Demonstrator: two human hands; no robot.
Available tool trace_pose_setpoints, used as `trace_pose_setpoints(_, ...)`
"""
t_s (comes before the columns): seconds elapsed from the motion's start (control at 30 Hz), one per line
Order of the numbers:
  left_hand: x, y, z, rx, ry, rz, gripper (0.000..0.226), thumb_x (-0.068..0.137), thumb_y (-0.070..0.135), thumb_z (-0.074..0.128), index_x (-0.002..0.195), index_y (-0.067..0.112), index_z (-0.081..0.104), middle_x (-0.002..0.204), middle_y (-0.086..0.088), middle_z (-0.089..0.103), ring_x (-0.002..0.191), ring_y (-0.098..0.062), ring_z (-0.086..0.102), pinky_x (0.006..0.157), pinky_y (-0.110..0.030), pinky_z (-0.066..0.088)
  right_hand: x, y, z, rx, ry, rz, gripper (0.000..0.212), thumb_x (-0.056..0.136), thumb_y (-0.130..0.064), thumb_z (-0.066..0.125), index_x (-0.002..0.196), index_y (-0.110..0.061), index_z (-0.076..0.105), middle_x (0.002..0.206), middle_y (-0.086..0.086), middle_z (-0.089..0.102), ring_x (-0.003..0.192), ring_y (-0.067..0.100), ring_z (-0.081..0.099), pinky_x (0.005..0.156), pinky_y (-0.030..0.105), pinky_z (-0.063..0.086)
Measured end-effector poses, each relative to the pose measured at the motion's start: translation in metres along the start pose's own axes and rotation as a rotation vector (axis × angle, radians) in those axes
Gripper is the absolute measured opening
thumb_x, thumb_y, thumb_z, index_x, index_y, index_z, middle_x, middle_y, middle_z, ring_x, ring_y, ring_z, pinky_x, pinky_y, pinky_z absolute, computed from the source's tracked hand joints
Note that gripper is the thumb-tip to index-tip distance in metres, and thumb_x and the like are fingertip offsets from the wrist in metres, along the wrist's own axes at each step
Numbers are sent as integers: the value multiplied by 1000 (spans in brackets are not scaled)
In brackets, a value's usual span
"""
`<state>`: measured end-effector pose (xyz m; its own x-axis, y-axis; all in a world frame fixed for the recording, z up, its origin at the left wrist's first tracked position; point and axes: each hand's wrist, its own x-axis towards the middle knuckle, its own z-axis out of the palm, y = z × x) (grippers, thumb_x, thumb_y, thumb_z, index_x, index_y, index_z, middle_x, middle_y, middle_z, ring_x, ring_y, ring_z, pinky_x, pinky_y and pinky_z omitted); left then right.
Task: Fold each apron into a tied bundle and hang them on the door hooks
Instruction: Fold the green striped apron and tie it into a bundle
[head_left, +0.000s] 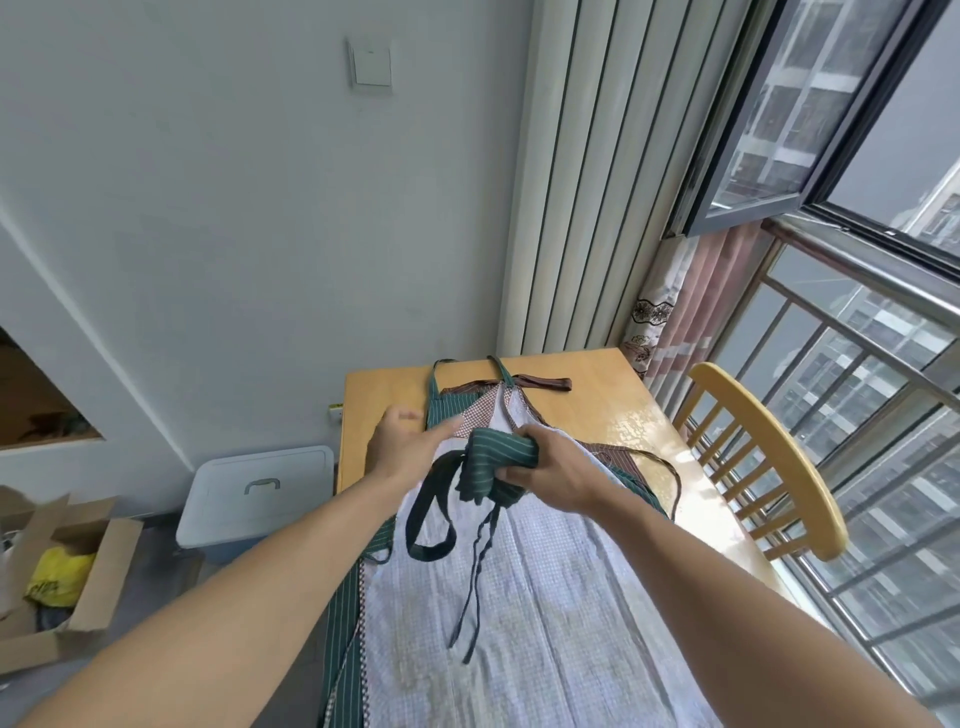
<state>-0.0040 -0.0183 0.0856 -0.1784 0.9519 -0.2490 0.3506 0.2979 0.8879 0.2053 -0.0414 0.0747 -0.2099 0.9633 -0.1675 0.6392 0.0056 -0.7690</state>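
Above the table (613, 410), the right hand (558, 470) is clamping a folded green bundle (496, 462), its straps (480, 571) dangling free. Just beside it, the left hand (400, 444) is hovering with fingers loose, gripping nothing. More aprons (545, 597) are lying flat, spilling over the near edge. A chair (769, 457) is standing at the right edge.

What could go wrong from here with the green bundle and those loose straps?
1. The right hand grips the folded green striped bundle, but its straps dangle untied; the folds may slip open before a knot is made.
2. The left hand is open, holding nothing, so one hand alone bears the bundle.
3. The hanging straps could drag or snag the white checked apron spread on the table beneath.
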Motion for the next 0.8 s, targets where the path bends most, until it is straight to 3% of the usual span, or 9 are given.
trace_pose_setpoints(0.07,-4,5,-9,92,-213,238,64,81,66,68,131,29,53,130,11,53,114,-11,56,92,-30,43,2,-7,-9,160,-96,63,30,91,-19,75,115,-8,59,97,5,70,87,17,69,80,29,56)
trace_pose_setpoints(0.13,-14,14,-12,36,-555,221,68,82,59,71,140,34,46,136,17,52,113,-3,59,94,-24,46,6,-13,-18,359,-169,101,33,91,-13,72,120,-3,60,107,13,72,100,28,71,94,39,57)
trace_pose_setpoints(0.2,-16,17,-9,32,-699,180,53,85,47,76,131,37,51,129,11,63,111,-7,65,95,-25,52,7,-18,-25,420,-213,123,32,90,-9,70,120,-1,62,112,17,72,107,32,70,98,44,56)
trace_pose_setpoints(0.27,-14,17,-10,-24,-703,141,37,90,27,75,121,33,56,123,1,67,112,-18,67,98,-30,53,6,-22,-29,454,-215,146,31,91,-10,73,119,-1,64,113,16,73,109,32,69,100,45,55)
trace_pose_setpoints(0.37,-9,9,-12,-235,-763,45,42,88,1,73,128,8,59,124,-17,68,110,-31,70,98,-43,56,2,-24,-29,608,-161,189,31,90,-15,75,117,-4,66,114,11,75,111,29,69,102,47,54)
trace_pose_setpoints(0.57,-12,3,-5,-455,-688,-100,45,82,-6,76,125,-2,63,117,-16,73,108,-29,72,90,-33,60,-4,-27,-11,824,-78,229,40,93,-31,72,126,-8,66,121,10,73,117,28,67,107,45,50)
trace_pose_setpoints(0.8,-15,-2,-4,-550,-689,-228,35,84,-14,68,118,-7,67,114,-20,73,95,-23,75,75,-23,61,-10,-31,-16,789,-195,182,30,95,6,61,125,-1,59,128,17,68,120,32,64,99,35,55)
